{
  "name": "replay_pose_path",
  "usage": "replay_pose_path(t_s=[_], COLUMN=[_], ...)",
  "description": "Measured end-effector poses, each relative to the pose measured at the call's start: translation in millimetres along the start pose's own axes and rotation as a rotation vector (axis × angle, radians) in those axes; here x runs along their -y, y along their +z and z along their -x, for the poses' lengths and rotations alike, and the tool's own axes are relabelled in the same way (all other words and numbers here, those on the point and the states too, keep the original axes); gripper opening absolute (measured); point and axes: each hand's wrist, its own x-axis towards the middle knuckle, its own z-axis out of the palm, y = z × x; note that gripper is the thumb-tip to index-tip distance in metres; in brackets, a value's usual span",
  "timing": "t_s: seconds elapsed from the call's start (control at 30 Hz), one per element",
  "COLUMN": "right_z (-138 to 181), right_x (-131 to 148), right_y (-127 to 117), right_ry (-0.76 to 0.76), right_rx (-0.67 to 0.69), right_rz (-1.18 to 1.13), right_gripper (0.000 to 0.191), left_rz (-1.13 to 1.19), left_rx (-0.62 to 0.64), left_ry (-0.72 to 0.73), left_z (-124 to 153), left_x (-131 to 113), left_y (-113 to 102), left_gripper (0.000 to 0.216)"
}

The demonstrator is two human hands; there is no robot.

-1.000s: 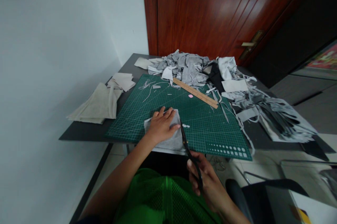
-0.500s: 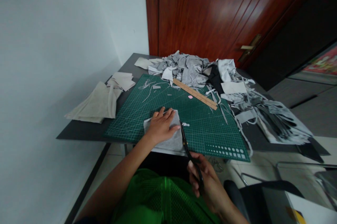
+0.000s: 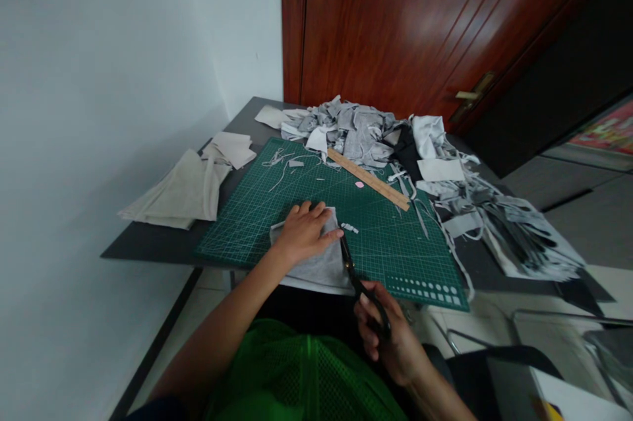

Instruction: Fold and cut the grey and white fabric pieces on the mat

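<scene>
My left hand (image 3: 304,232) lies flat with its fingers stretched out, pressing a grey fabric piece (image 3: 321,265) onto the green cutting mat (image 3: 376,236). My right hand (image 3: 388,335) grips the handles of black scissors (image 3: 357,280) just off the table's near edge. The blades run along the right edge of the grey piece, their tips close to my left thumb. A small white scrap (image 3: 350,227) lies on the mat beyond the blade tips.
A wooden ruler (image 3: 368,178) lies slantwise on the mat's far side. Heaps of grey fabric scraps (image 3: 356,130) and cut strips (image 3: 504,223) cover the table's back and right. Folded beige cloth (image 3: 188,187) sits at the left. A chair (image 3: 494,361) stands at the lower right.
The scissors and my right hand have drawn back toward me along the fabric's right edge. My left hand stays pressed on the grey piece. The view has shifted slightly.
</scene>
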Motion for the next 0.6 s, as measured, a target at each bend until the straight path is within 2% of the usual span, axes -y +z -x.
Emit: replay_pose_path(t_s=[0.1,0.27,0.6], right_z=[-2.5,-5.8,-14.1], right_x=[1.7,6.5,13.7], right_y=[-0.4,4.7,14.6], right_ry=[-0.001,-0.006,-0.009], right_rx=[0.008,0.001,0.011], right_rz=[-0.009,0.016,0.061], right_gripper=[0.051,0.053,0.060], left_rz=[-0.010,0.018,0.042], left_rx=[-0.022,-0.019,-0.011], left_ry=[0.036,0.044,0.007], left_z=[-2.9,-1.2,-0.2], left_x=[5.3,9.4,10.3], left_y=[2.5,7.8,18.2], left_gripper=[0.065,0.066,0.087])
